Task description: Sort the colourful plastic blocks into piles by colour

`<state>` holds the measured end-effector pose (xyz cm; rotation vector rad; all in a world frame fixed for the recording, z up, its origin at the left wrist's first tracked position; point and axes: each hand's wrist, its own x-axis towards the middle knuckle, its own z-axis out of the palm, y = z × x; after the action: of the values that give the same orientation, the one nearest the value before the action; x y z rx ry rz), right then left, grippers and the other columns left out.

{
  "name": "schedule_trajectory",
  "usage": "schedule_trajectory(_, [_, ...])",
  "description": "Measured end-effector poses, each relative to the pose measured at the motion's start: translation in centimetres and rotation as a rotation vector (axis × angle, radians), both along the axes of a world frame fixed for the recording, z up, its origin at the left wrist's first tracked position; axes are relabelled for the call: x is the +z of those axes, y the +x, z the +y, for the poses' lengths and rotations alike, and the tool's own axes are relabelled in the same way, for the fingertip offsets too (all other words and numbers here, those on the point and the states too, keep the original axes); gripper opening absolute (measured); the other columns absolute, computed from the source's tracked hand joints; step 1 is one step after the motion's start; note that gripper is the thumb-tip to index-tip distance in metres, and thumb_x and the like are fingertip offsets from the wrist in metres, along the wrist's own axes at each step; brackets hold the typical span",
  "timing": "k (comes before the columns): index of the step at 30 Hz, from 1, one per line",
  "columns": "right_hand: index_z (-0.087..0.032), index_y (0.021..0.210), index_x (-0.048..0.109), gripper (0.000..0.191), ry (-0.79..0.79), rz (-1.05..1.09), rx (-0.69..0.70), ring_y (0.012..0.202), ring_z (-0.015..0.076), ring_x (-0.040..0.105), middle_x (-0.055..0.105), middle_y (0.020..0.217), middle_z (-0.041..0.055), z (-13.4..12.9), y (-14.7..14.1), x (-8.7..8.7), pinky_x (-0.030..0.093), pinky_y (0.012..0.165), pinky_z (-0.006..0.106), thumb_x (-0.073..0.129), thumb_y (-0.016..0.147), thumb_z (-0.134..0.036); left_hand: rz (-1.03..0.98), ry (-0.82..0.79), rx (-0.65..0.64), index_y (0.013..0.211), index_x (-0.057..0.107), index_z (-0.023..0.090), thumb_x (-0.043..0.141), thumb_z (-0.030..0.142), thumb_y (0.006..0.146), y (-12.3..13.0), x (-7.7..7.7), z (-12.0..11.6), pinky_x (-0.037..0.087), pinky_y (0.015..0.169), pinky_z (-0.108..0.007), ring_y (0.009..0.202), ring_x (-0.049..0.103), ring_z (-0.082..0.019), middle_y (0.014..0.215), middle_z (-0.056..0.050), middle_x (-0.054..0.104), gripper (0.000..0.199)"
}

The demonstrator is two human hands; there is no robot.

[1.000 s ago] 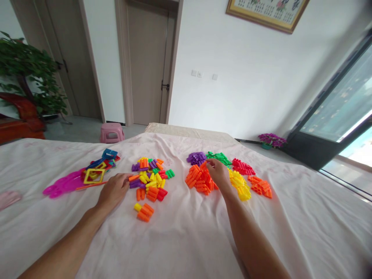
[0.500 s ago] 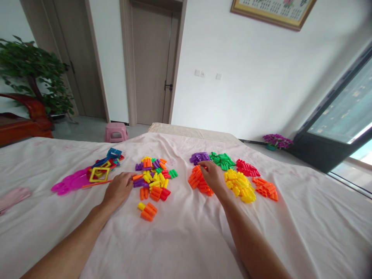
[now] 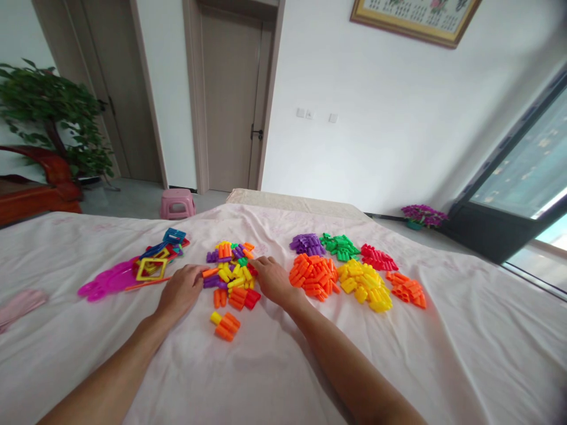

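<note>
My left hand (image 3: 183, 291) rests at the left edge of a mixed-colour pile of plastic pieces (image 3: 234, 274), its fingers closed by an orange piece (image 3: 209, 273). My right hand (image 3: 273, 279) is at the pile's right edge, fingertips over red and green pieces; whether it grips one is hidden. Farther right lie sorted heaps: purple (image 3: 306, 244), green (image 3: 339, 247), red (image 3: 379, 257), orange (image 3: 312, 275), yellow (image 3: 365, 284) and a second orange one (image 3: 406, 289). Orange pieces with a yellow one (image 3: 225, 325) lie nearer to me.
A magenta tray (image 3: 110, 281) with yellow, blue and red frames (image 3: 152, 269) lies left of my left hand. Pink cloth (image 3: 23, 305) is at the far left. A pink stool (image 3: 178, 203) stands beyond the covered surface (image 3: 283, 366).
My right hand has moved left from the near orange heap to the mixed pile, uncovering that heap. My left hand has stayed nearly still.
</note>
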<state>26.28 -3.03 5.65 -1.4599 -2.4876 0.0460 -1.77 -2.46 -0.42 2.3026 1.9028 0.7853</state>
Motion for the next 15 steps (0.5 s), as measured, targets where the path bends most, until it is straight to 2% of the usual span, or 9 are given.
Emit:
schedule_trajectory(4, [-0.024,0.129,0.056,0.041,0.041,-0.026,-0.04,0.108,0.0237,0.056,0.063,0.119,0.0088,-0.4,0.0,-0.3,0.047,0.087,0.034,0.053,0.09,-0.015,-0.008,0.005,-0.01,0.118,0.069,0.021,0.038,0.023,0.091,-0.1,-0.1,0.2,0.045,0.101,-0.034,0.113,0.061,-0.022,0.12,-0.007,0.068,0.041])
schedule_trajectory(7, [-0.021,0.123,0.058,0.035,0.044,0.051,-0.086,0.105,0.0239,0.057,0.063,0.112,0.0097,-0.9,0.0,-0.8,0.047,0.086,0.034,0.054,0.088,-0.019,-0.015,-0.005,-0.013,0.119,0.069,0.021,0.038,0.024,0.09,-0.1,-0.2,0.3,0.044,0.102,-0.034,0.114,0.06,-0.023,0.121,-0.007,0.068,0.042])
schedule_trajectory(11, [-0.02,0.121,0.057,0.032,0.013,0.408,-0.154,0.093,0.0194,0.061,0.064,0.111,0.0082,-1.0,0.3,-0.6,0.049,0.081,0.031,0.056,0.089,-0.025,-0.017,-0.022,-0.027,0.12,0.069,0.021,0.037,0.026,0.091,-0.2,-0.1,0.4,0.044,0.103,-0.035,0.116,0.06,-0.023,0.123,-0.007,0.068,0.043])
schedule_trajectory(15, [-0.019,0.109,0.062,0.023,-0.061,0.851,-0.207,0.075,0.0138,0.062,0.067,0.096,0.0019,-0.6,2.3,1.6,0.05,0.07,0.026,0.054,0.089,-0.027,-0.022,-0.03,-0.031,0.12,0.069,0.019,0.038,0.029,0.09,-0.1,0.2,0.1,0.044,0.104,-0.038,0.115,0.06,-0.025,0.123,-0.009,0.068,0.044])
